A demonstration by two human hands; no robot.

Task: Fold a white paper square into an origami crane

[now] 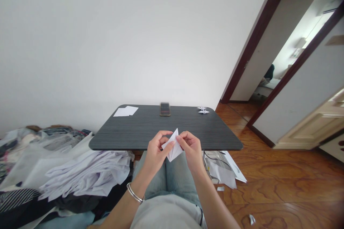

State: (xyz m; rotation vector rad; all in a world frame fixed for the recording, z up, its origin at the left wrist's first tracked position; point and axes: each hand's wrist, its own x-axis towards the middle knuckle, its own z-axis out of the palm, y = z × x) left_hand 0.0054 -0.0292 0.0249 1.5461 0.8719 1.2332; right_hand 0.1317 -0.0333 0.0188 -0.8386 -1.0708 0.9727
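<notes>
A dark table (pixel 145 127) spans the middle below a white wall (pixel 134 35), a door frame (pixel 254 39) upper right, wooden floor (pixel 268 175) lower right. Below centre, the left hand (pixel 158 146) and right hand (pixel 191 145) pinch a folded paper (pixel 175 152).

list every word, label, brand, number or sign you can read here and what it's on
None: no text can be read anywhere in this picture.
Phone: screen too blurred to read.
Folded paper: no writing shows.
White sheets on the table: no writing shows.
Papers below the table's right end: too small and blurred to tell whether anything is printed.
</notes>
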